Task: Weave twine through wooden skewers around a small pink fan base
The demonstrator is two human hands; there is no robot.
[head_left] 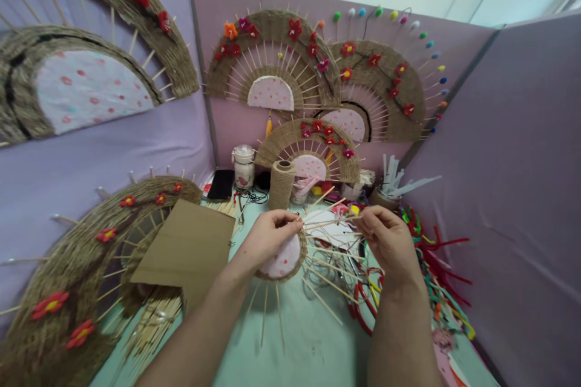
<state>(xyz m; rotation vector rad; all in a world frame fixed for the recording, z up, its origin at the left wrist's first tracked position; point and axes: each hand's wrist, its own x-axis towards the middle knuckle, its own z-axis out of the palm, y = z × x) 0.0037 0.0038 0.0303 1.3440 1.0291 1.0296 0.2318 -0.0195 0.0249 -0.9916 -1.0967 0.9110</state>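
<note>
My left hand (267,234) is closed on the top edge of a small half-round fan piece (285,260), white with pink dots, rimmed with jute twine, with thin wooden sticks (272,314) fanning out below and to the right. My right hand (385,237) pinches the ends of several sticks (331,221) that lead back to the fan piece. Both hands hover above the pale green table (313,344). A spool of jute twine (281,183) stands upright just behind the hands.
Finished twine fans with red flowers (82,266) lean on the purple partition walls at left and back. A brown cardboard sheet (186,248), a phone (221,184), a white jar (244,167), coloured pipe cleaners (431,266) and red-handled scissors (363,305) lie around.
</note>
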